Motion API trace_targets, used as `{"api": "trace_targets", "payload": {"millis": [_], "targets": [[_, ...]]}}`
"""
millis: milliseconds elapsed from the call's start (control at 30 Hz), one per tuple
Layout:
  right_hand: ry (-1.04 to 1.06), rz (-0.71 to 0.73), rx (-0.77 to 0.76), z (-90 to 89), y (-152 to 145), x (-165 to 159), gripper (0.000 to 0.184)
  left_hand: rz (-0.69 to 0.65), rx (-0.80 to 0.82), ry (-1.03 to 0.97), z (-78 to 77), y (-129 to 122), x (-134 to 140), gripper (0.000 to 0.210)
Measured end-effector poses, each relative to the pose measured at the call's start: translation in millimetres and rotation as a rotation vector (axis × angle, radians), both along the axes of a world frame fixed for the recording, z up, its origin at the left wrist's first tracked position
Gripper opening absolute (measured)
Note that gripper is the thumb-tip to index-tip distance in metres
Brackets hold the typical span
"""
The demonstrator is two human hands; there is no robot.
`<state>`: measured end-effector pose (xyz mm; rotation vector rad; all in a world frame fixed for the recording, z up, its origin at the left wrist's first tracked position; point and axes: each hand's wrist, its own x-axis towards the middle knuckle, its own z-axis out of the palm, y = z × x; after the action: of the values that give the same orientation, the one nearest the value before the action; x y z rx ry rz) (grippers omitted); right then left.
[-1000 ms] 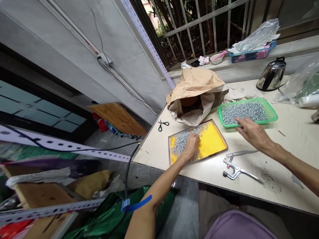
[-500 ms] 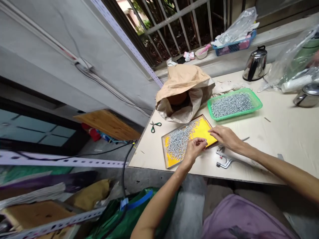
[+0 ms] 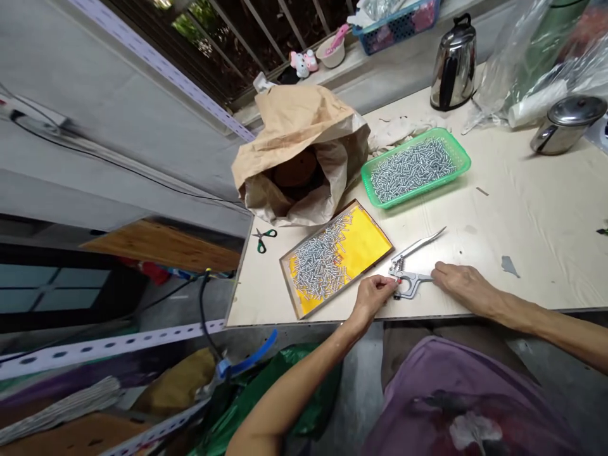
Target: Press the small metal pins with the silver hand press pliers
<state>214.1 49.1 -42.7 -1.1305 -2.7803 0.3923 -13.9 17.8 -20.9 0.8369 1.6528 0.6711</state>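
A silver hand tool with two long handles and a spring [image 3: 412, 284] lies on the table with its handles spread. My right hand [image 3: 463, 286] is closed on the end of its lower handle. At the tool's head, my left hand [image 3: 373, 296] is pinched, fingertips touching or very near the jaw. Whatever those fingertips hold is too small to make out. Beside my left hand, a shallow yellow-bottomed tray [image 3: 368, 244] bears a heap of small silver metal pins [image 3: 318, 263] on its left part. More such pins fill a green plastic basket [image 3: 463, 161] behind it.
An open brown paper bag [image 3: 304, 120] stands behind the tray. Green-handled scissors [image 3: 263, 240] lie near the table's left edge. A steel kettle [image 3: 453, 66], a lidded steel cup [image 3: 565, 123] and clear plastic wrapping [image 3: 498, 82] are at the back right. A grey scrap [image 3: 510, 266] lies to the right.
My left hand has moved from over the tray to the tool's head. My right hand has left the tray's edge and taken hold of the tool's handle. The view has shifted.
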Motion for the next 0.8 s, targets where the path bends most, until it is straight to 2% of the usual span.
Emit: {"api": "trace_targets", "payload": {"millis": [133,267,367,567,667,700,800], "targets": [[0.044,0.060,0.130,4.9,-4,2,0.028,0.053,-0.031,-0.004,-4.5,-7,5,0.026],[0.059,0.084,0.165,14.9,-7,6,0.030,0.071,-0.046,0.011,-5.0,-6,10,0.017],[0.049,0.076,0.124,18.9,-6,6,0.029,0.017,-0.101,0.039,-3.9,-4,10,0.013],[-0.040,0.068,-0.037,16.9,-3,9,0.026,-0.120,-0.304,0.032,-3.0,1,9,0.021],[-0.003,0.066,-0.073,13.6,4,15,0.014,-0.118,-0.362,0.021,-1.9,2,10,0.023],[0.016,0.057,-0.058,11.9,8,18,0.019,-0.110,-0.374,0.021,-1.1,2,11,0.024],[0.031,0.012,0.001,4.3,25,23,0.071,-0.073,-0.388,0.021,2.8,2,14,0.026]]}}
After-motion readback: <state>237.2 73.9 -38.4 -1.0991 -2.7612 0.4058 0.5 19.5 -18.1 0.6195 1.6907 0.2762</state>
